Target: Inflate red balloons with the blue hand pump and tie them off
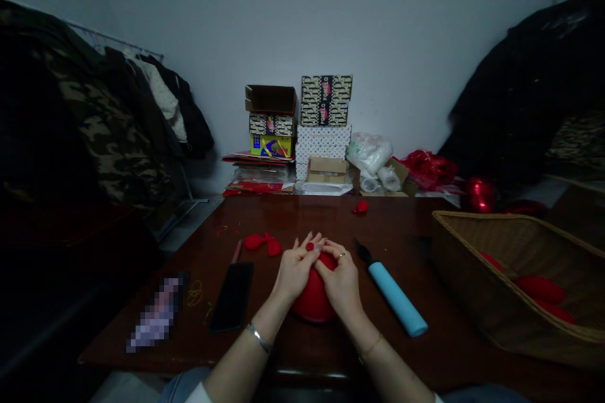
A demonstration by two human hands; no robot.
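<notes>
A round, inflated red balloon [314,303] sits between my hands near the front edge of the table. My left hand [292,272] is closed at the top of the balloon, its thumb and fingers pinching around the neck end. My right hand [343,278] grips the neck from the other side, fingertips meeting those of the left. A small rounded red end pokes up between the fingers; whether it is knotted cannot be made out. Just right of the hands lies a light-blue hand pump [397,299] with a black nozzle.
Left of the hands are a black phone [232,297], small red balloons [258,242] and yellow rubber bands [195,293]. A wicker basket [466,277] holding red balloons stands at right. Stacked boxes [324,141] line the wall behind the table. Another red piece [362,206] lies farther back.
</notes>
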